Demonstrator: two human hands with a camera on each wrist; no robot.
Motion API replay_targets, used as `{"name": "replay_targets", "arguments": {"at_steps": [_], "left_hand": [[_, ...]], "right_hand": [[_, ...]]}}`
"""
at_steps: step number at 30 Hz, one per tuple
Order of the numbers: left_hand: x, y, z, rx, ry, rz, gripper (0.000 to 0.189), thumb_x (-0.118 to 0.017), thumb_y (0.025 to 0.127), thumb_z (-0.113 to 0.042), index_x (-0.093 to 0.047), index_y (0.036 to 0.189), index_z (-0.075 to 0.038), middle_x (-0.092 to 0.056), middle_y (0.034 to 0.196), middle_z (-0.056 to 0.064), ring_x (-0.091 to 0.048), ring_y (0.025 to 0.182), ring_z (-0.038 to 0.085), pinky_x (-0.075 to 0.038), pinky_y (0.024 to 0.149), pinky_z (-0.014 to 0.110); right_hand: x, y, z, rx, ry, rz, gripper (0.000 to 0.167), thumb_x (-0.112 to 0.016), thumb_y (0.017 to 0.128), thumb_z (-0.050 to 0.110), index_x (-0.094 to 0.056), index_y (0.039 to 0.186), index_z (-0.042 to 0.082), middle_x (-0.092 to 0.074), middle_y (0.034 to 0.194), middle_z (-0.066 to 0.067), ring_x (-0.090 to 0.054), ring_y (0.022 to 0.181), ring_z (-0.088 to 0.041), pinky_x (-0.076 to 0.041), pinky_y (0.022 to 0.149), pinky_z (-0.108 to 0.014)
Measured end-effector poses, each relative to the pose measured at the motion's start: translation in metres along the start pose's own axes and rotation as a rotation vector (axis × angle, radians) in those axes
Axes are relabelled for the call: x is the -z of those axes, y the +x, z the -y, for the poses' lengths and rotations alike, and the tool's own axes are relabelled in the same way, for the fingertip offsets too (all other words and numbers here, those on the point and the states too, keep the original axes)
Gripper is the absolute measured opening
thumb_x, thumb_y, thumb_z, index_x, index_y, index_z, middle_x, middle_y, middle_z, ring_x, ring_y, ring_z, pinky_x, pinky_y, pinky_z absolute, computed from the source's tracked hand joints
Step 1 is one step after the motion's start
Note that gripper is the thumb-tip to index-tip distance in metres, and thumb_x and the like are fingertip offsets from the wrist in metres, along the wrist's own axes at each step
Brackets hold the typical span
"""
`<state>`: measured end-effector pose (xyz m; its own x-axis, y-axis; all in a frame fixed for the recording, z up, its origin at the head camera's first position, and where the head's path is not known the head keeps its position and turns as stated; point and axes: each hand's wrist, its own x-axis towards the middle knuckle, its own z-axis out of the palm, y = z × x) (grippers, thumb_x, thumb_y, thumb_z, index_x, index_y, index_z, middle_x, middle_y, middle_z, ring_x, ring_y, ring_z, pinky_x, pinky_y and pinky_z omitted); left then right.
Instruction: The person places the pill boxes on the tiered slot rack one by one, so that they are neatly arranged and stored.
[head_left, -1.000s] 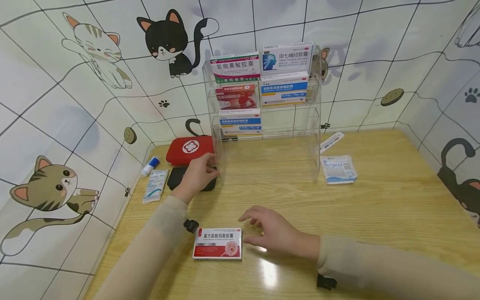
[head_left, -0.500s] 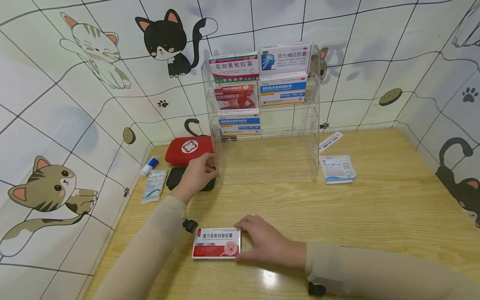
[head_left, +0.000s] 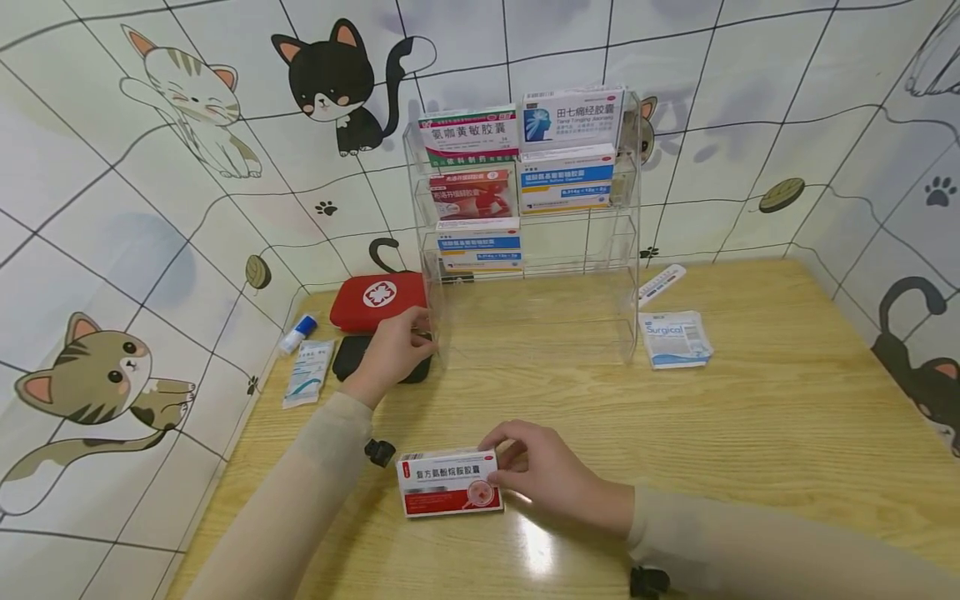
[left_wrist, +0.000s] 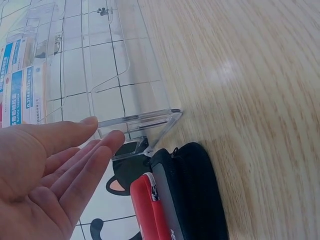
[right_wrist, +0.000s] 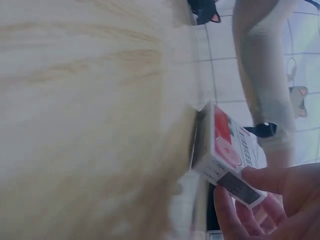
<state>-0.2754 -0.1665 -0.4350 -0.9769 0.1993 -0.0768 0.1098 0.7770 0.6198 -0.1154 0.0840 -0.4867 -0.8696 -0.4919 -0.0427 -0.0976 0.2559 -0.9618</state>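
Note:
My right hand (head_left: 551,475) pinches the right end of a red and white medicine box (head_left: 450,485) between thumb and fingers. The box is tilted up, its printed front facing me, low over the table. In the right wrist view the thumb lies on the front of the medicine box (right_wrist: 232,150) and fingers reach behind its end. My left hand (head_left: 393,350) holds the lower left side of a clear tiered display rack (head_left: 536,321). The left wrist view has its thumb and fingertips right at the edge of the clear rack (left_wrist: 145,118).
Several medicine boxes (head_left: 567,179) stand on the rack's upper tiers. A red first-aid case (head_left: 378,302), a black case (head_left: 352,357), a white packet (head_left: 308,372) and a blue-capped tube (head_left: 298,333) lie left. A surgical packet (head_left: 677,340) and a thermometer (head_left: 662,285) lie right.
My right hand moved left to the flat medicine box, took its right end and tipped it up, shifting it slightly right. The left hand stayed at the rack.

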Motion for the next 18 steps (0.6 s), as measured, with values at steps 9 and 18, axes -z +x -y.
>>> {"name": "replay_targets", "arguments": {"at_steps": [9, 18], "left_hand": [[0.001, 0.000, 0.001, -0.006, -0.015, 0.008, 0.057, -0.080, 0.091, -0.012, -0.054, 0.142, -0.010, -0.068, 0.126, 0.010, -0.074, 0.105, 0.025, -0.062, 0.094, 0.041], [0.000, 0.001, 0.003, -0.013, -0.015, 0.004, 0.056, -0.080, 0.091, -0.011, -0.055, 0.140, -0.009, -0.069, 0.125, 0.011, -0.074, 0.104, 0.025, -0.062, 0.094, 0.040]], "right_hand": [[0.058, 0.002, 0.033, 0.078, -0.099, -0.132, 0.027, -0.080, 0.089, 0.006, -0.075, 0.112, 0.019, -0.072, 0.117, -0.002, -0.071, 0.101, -0.021, -0.063, 0.084, -0.027], [0.164, 0.027, 0.072, 0.275, -0.212, -0.414, 0.024, -0.078, 0.090, 0.003, -0.075, 0.113, 0.009, -0.069, 0.123, -0.006, -0.074, 0.103, -0.023, -0.062, 0.085, -0.023]]}}
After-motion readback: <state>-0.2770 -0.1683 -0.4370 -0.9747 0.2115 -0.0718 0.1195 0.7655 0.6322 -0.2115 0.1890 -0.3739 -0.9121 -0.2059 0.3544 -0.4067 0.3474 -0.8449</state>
